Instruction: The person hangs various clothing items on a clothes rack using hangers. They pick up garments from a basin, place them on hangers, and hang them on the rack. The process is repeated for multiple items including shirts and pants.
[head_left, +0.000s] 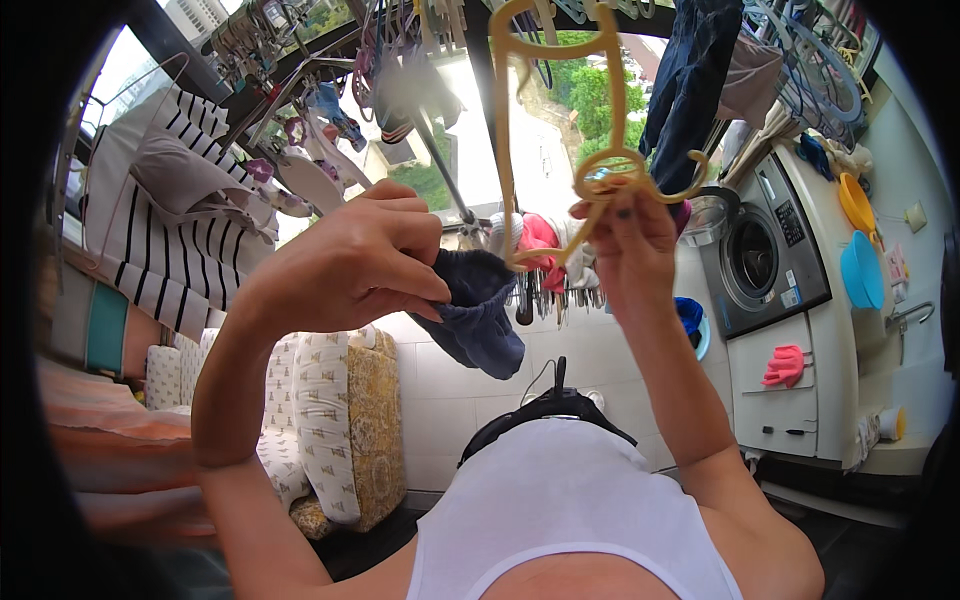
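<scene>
Pinched in my left hand (360, 255) is the gathered waistband of a small dark blue garment (480, 330), which hangs down with its opening showing. My right hand (630, 232) grips a yellow plastic clothes hanger (504, 150) by the part near its hook. The hanger is held up before the window, its frame reaching past the top of the view. Garment and hanger are close together; whether they touch is hard to tell. Beyond the hanger, dark blue jeans (686, 90) hang from above.
At left hang a black-and-white striped garment (176, 262) and a grey one; below stands a patterned sofa (322, 420). Several hangers (810, 82) cluster at upper right. A washing machine (765, 247) and a blue basin (862, 270) are at right. A rack with pink clothing (538, 238) stands ahead.
</scene>
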